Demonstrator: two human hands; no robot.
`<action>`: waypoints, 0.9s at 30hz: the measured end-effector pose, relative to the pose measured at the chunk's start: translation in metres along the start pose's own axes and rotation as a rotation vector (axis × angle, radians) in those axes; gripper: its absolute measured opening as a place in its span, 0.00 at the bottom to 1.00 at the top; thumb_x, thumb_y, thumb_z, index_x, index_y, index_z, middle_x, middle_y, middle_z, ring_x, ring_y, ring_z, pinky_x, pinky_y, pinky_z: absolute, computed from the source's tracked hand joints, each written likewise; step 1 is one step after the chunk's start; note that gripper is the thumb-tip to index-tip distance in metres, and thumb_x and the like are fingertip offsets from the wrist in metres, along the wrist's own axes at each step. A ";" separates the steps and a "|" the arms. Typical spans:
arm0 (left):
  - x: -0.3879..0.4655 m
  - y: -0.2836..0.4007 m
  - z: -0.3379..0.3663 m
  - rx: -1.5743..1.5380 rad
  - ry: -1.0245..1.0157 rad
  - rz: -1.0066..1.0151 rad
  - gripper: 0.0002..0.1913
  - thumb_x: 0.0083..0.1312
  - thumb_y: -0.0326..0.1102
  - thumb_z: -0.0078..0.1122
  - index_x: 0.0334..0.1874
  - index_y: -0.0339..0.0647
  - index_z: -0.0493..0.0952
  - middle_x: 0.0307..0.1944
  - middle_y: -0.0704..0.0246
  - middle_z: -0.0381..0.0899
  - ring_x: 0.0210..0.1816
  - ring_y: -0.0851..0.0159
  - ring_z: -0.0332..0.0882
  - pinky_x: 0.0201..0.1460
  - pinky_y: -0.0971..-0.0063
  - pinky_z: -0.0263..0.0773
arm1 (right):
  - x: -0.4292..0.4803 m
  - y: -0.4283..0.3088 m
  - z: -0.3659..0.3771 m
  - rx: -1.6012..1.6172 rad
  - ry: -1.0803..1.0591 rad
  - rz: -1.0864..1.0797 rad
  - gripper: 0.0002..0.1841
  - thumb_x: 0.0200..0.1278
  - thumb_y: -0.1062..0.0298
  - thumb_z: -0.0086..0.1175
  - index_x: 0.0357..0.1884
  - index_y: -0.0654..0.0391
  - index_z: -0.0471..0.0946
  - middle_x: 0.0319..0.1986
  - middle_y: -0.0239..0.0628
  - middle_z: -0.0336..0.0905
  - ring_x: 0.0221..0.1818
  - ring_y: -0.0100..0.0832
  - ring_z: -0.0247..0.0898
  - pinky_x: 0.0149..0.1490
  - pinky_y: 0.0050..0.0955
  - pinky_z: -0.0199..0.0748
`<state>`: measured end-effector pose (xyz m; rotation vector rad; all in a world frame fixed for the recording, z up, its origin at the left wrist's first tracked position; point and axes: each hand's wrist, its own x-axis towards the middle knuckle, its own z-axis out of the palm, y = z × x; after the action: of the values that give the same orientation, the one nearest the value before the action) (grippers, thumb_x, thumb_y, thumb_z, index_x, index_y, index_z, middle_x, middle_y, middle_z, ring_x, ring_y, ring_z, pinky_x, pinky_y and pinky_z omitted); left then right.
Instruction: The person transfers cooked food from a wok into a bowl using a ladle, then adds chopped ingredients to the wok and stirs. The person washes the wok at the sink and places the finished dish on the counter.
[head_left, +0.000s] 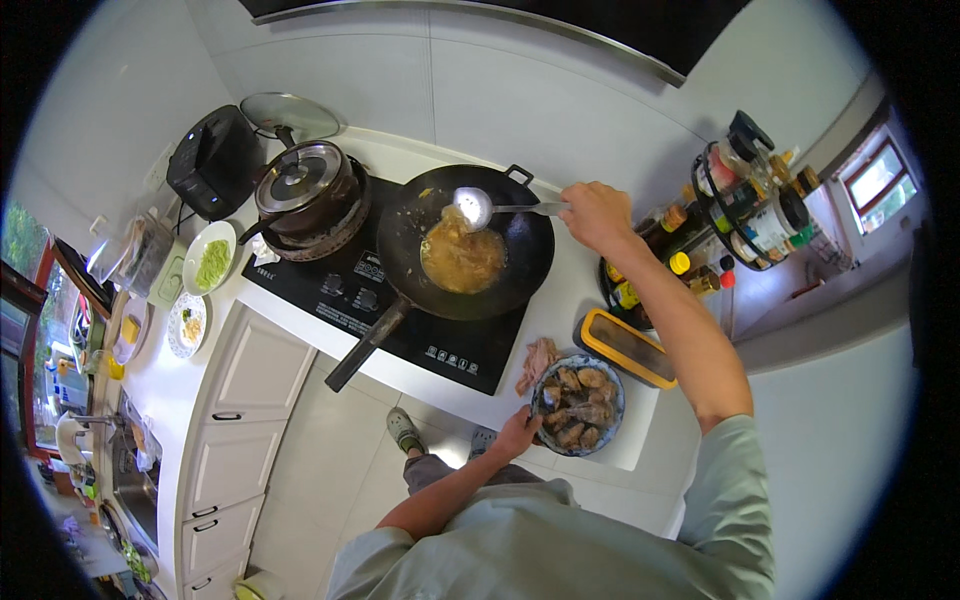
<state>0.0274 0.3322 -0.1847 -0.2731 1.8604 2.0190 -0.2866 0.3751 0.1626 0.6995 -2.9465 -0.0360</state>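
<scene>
My right hand (598, 217) grips the handle of a metal ladle (474, 208), whose bowl is over the brown liquid with bits of food (465, 259) in a black wok (525, 259). The wok stands on a black induction cooktop (480, 360), its handle towards the lower left. With my left hand (516, 433) I hold the left rim of a blue patterned bowl (616, 420) of browned meat pieces (589, 412) at the counter's front edge. A crumpled pinkish cloth (537, 362) lies beside that bowl.
A lidded pot (304, 187) sits left of the wok. Plates of shredded green vegetable (215, 262) and chopped bits (189, 328) stand further left. At right are a yellow-rimmed container (630, 349), bottles (679, 262) and a spice rack (750, 202). A range hood (480, 15) hangs above.
</scene>
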 end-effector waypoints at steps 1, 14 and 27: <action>0.000 0.000 0.000 0.054 -0.013 -0.006 0.16 0.73 0.43 0.54 0.49 0.34 0.71 0.34 0.51 0.79 0.35 0.52 0.83 0.38 0.59 0.75 | 0.005 -0.005 -0.001 0.001 0.000 -0.020 0.09 0.58 0.62 0.63 0.39 0.51 0.85 0.33 0.38 0.85 0.42 0.43 0.81 0.44 0.44 0.77; -0.074 0.044 -0.221 0.129 0.215 -0.120 0.12 0.70 0.39 0.61 0.44 0.35 0.81 0.30 0.67 0.84 0.26 0.72 0.80 0.31 0.74 0.78 | -0.004 -0.068 -0.020 -0.026 0.179 -0.137 0.04 0.57 0.69 0.61 0.30 0.57 0.78 0.30 0.40 0.81 0.35 0.47 0.79 0.37 0.46 0.74; 0.036 0.159 -0.388 0.755 0.535 0.424 0.29 0.47 0.31 0.77 0.53 0.32 0.78 0.47 0.54 0.77 0.44 0.50 0.79 0.49 0.62 0.75 | -0.087 -0.126 -0.019 -0.113 0.198 -0.165 0.05 0.53 0.75 0.56 0.32 0.54 0.78 0.29 0.35 0.73 0.33 0.39 0.77 0.32 0.38 0.75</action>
<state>-0.1127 -0.0538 -0.0942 -0.2225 3.0749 1.3630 -0.1513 0.3018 0.1657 0.8725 -2.6703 -0.1377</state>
